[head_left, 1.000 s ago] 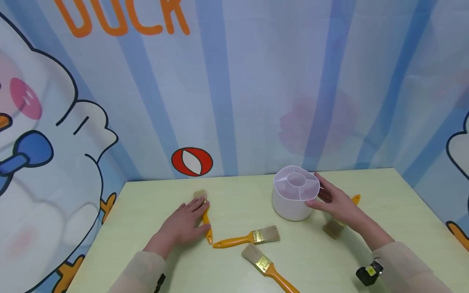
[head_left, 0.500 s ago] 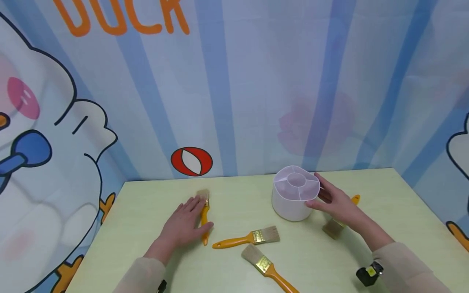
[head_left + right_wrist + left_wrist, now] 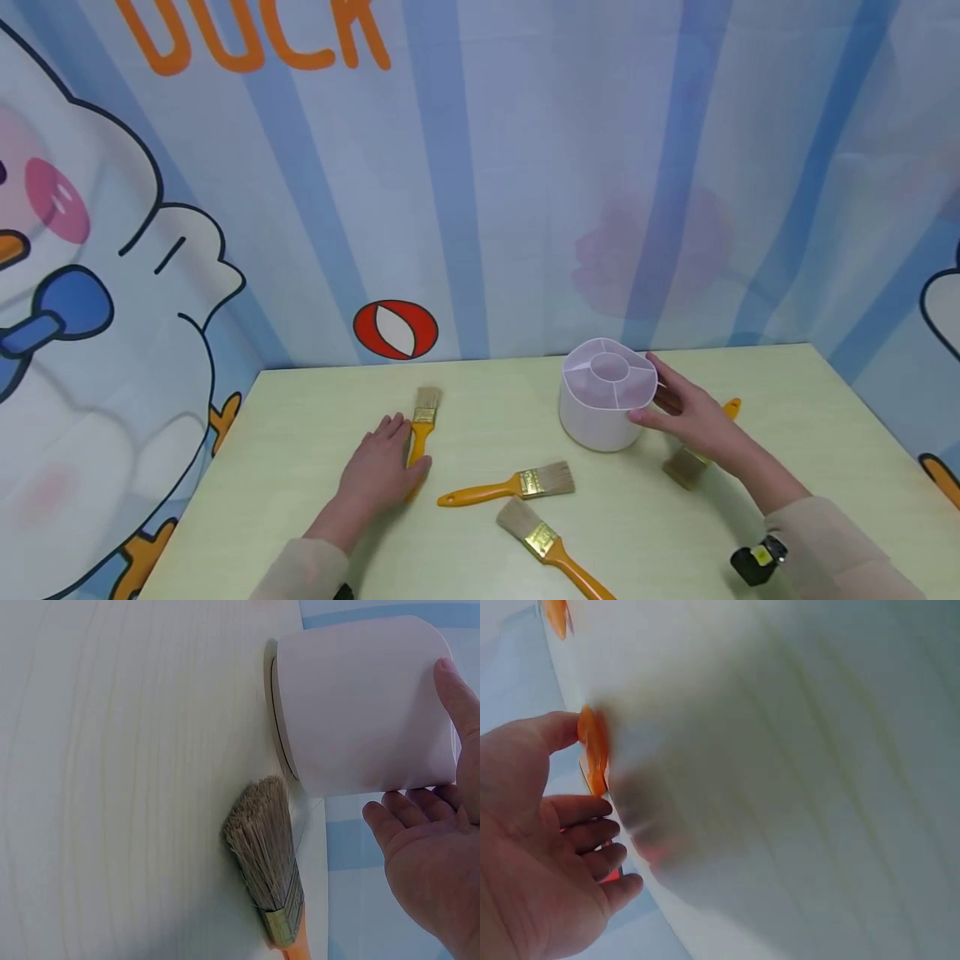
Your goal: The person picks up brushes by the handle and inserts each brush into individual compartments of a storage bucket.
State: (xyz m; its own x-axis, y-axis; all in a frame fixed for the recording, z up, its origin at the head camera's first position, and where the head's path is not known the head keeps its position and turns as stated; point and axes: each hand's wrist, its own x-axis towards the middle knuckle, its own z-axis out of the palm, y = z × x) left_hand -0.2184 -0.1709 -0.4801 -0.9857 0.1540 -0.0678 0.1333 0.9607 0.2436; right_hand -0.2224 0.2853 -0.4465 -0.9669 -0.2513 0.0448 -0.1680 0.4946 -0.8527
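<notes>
My left hand (image 3: 382, 467) lies over the orange handle of an upright-pointing paintbrush (image 3: 426, 417) on the table, its bristles facing the back edge. In the left wrist view the thumb touches the handle (image 3: 594, 754), with the index fingertip close beside it and the other fingers loosely bent. My right hand (image 3: 693, 421) holds the side of a round white desk organizer (image 3: 600, 425), thumb at the front and fingers behind. Its top shows several compartments around a central round one. A paintbrush (image 3: 262, 840) lies beside the organizer, partly hidden under my right wrist in the head view.
Between the hands lie a sideways paintbrush (image 3: 480, 495) and, nearer the front, a slanted paintbrush (image 3: 553, 550). The pale wooden table (image 3: 322, 417) ends at a cartoon-printed backdrop (image 3: 510, 208).
The left-hand paintbrush has turned so its bristle end points further right, and my left hand has slid back toward its handle. My right hand and the organizer have stayed put.
</notes>
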